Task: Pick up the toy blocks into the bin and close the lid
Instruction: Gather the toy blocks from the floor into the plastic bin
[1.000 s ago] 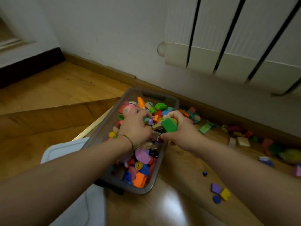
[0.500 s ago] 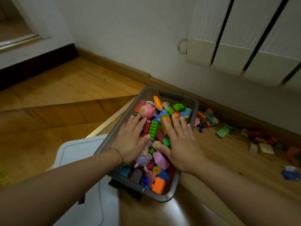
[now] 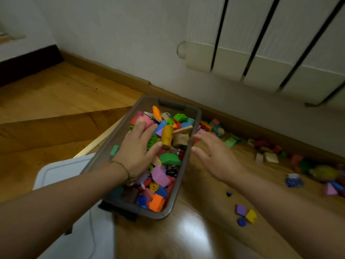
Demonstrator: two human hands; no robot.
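A grey see-through bin point(image 3: 119, 135) stands on the wooden floor, heaped with colourful toy blocks point(image 3: 164, 159). My left hand point(image 3: 139, 148) lies flat on the blocks inside the bin, fingers straight. My right hand point(image 3: 214, 156) hovers just outside the bin's right rim, fingers spread and holding nothing. The white lid point(image 3: 61, 174) lies on the floor under the bin's left side. More loose blocks point(image 3: 268, 156) are strewn along the skirting board to the right, and three small pieces point(image 3: 245, 214) lie near my right forearm.
A white radiator point(image 3: 261, 53) hangs on the wall above the strewn blocks. A wooden step edge point(image 3: 61, 124) runs to the left of the bin. A small dark piece point(image 3: 228, 193) lies on the floor between bin and forearm.
My right hand has lifted off the blocks and moved right, out past the bin's rim. My left hand stays flat on the blocks. The camera has swung slightly right.
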